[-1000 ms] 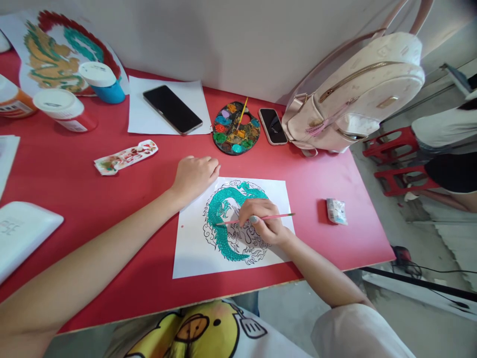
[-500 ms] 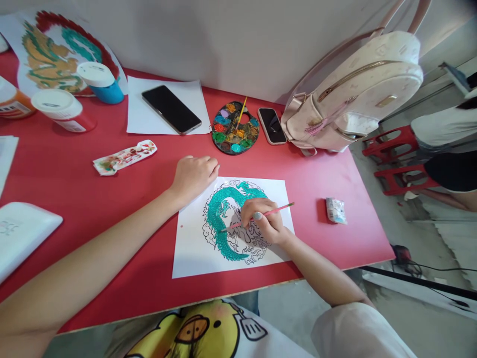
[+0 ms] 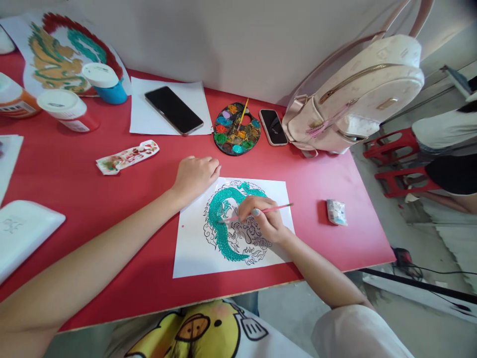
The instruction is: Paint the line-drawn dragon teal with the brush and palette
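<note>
The two hands are apart, near the middle of the frame. The right hand (image 3: 263, 219) pinches a thin pink paintbrush (image 3: 276, 208) between thumb and fingers, above a white sheet of paper (image 3: 190, 261) in the lower middle of the frame. The sheet lies flat on the red worktop (image 3: 130, 258) and has a round dragon picture (image 3: 223, 243) on it. Much of the dragon is green, and the part at the lower right of the picture is just black lines on white. The brush points to the left, with its tip over the green body, but I cannot tell if it touches the paper. The left hand (image 3: 196, 176) rests at the top left edge of the sheet, its back facing up and its fingers bent down. Its palm is hidden, so I cannot tell how tightly it is closed. Above the hands, at the upper middle of the frame, sits a dark paint palette (image 3: 228, 140) with many colours and a yellow brush (image 3: 244, 112) lying across it. A small phone (image 3: 273, 127) is just right of the palette, next to a pale backpack (image 3: 357, 94) at the upper right. A big black phone (image 3: 174, 110) lies on white paper (image 3: 137, 117) left of the palette. Paint jars with white lids (image 3: 61, 110) stand at the upper left, near a painted bird picture (image 3: 55, 59).
</note>
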The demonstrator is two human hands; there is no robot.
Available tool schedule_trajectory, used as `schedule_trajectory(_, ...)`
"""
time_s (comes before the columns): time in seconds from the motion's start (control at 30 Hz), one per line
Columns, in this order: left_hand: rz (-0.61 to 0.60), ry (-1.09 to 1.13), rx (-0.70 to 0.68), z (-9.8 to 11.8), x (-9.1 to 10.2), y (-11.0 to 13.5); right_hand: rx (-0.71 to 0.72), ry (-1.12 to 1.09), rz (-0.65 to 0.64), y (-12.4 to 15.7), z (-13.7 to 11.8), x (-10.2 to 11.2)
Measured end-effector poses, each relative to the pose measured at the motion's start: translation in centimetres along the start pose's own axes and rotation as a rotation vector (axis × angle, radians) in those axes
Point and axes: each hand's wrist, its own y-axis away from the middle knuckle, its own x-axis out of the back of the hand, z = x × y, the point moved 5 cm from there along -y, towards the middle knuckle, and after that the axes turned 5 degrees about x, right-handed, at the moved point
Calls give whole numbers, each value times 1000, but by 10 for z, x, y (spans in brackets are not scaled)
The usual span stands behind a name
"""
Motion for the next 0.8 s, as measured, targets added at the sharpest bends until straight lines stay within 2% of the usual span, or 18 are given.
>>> schedule_trajectory(0.13,10,1,-4,-1,0,0,-29,6,0,0,0,0)
schedule_trajectory(0.37,18,-24,-24,0,0,1,26,65,-38,-2,-2,-3)
schedule_trajectory(0.8,20,-20,-17,0,0,1,17,89,-91,-1,-1,-6)
